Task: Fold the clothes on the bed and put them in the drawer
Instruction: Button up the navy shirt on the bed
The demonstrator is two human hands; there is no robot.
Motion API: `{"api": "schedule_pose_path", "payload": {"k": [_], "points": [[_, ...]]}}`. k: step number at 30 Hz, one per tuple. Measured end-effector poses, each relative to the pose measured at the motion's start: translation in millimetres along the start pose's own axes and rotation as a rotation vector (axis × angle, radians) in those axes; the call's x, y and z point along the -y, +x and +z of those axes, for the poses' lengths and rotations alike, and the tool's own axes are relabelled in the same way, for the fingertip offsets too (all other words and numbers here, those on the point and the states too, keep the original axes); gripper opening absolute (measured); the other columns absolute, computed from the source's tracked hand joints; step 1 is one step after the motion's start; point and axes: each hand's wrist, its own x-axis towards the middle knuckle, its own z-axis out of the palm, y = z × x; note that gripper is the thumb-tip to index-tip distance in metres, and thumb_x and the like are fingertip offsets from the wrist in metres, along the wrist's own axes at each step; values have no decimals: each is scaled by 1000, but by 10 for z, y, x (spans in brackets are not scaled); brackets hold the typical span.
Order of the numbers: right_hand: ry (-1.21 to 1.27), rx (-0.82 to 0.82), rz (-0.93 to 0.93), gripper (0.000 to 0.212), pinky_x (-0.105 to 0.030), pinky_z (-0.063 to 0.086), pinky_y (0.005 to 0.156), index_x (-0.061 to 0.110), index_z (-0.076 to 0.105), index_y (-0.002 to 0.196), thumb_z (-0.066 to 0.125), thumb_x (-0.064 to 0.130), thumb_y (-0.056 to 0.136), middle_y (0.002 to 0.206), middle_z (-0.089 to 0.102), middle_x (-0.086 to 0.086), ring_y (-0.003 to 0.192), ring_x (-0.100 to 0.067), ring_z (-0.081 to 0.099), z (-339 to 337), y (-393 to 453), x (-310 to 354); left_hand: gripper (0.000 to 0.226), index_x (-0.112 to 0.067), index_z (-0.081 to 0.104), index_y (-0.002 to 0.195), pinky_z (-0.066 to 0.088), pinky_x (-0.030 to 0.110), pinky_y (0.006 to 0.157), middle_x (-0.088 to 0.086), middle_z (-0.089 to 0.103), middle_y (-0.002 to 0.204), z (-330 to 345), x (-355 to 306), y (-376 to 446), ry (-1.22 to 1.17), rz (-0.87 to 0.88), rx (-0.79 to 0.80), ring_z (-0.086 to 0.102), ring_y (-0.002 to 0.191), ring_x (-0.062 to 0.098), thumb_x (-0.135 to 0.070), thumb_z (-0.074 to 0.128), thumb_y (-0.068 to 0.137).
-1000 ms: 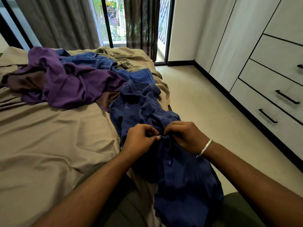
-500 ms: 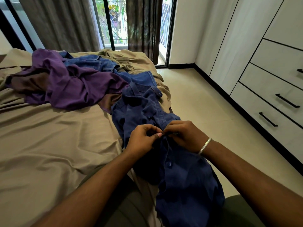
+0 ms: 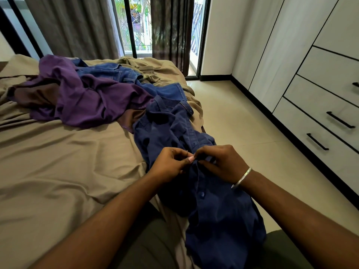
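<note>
Both hands — left hand [image 3: 171, 164] and right hand [image 3: 221, 162] — pinch the blue shirt [image 3: 213, 214] at its placket, seemingly buttoning it — folding comes next.

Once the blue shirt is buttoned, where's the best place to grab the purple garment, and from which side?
Probably its near edge, coming in from the near side across the bare sheet. The purple garment is crumpled, with that loose hem lying on the sheet, while its far side overlaps the jeans. Both the left hand and right hand are pinching the blue shirt placket now.
</note>
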Motion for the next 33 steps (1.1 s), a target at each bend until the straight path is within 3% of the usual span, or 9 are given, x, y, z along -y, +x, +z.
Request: {"api": "schedule_pose_path", "payload": {"k": [2,5,8,11,16,22,26,29,33], "points": [[29,3,16,17,-3,43,67,10,74,95,66,22,85,79,71,2,74,5,54,15,-18,2,10,-10,73,87,44,17,49,-3,62,59,-8,-4,-6,-20,-31,32,52,49,5,-12,66,94],[45,1,32,16,-3,44,68,10,75,97,71,12,82,79,72,1,74,3,58,11,-55,-18,13,-8,72,88,45,19,50,-2,61,61,1,-19,-11,-90,-66,63,55,51,4,-18,66,94],[12,27,27,20,-20,53,61,11,74,96,65,23,83,77,70,0,66,-8,63,13,-96,-1,22,-11,75,89,54,25,57,0,71,75,-8,-50,-34,-46,-88,86,68,68,10,-32,76,85],[-36,62,24,27,-33,56,59,13,71,97,60,33,83,79,70,-1,66,-13,65,54,-115,17,20,-11,76,90,56,29,56,0,73,76,3,-53,-55,99,-79,86,70,72,10,-26,82,79],[82,-69,101,20,-12,51,72,12,75,101,63,12,85,87,74,-1,76,-9,67,75,-182,34,14,-5,73,95,56,32,53,6,70,85,-5,-97,-46,-80,-141,49,66,68,13,-18,67,93],[79,-106,130,24,-7,46,78,8,74,100,55,15,87,89,73,-3,80,-8,65,153,-249,30,12,-13,73,102,59,30,61,1,69,85,17,-13,-35,118,-104,129,68,79,15,-19,67,93],[68,-79,96,20,-21,53,75,11,74,100,57,8,89,94,71,-2,82,-16,68,96,-274,-14,7,-19,77,92,56,23,54,-6,72,81,22,8,-17,235,12,-60,67,73,7,-23,72,90],[21,-13,53,22,-35,54,68,15,74,104,53,17,95,98,67,0,81,-20,66,21,-267,-86,5,-25,78,88,44,8,58,-14,71,79,-3,34,25,299,136,-223,63,70,-5,-25,73,89],[-5,47,33,21,-43,54,66,20,67,106,47,23,98,106,65,1,87,-24,65,-30,-190,-84,8,-21,75,90,43,6,66,-13,71,84,-55,40,78,226,238,-367,64,79,-2,-23,67,93]]}}
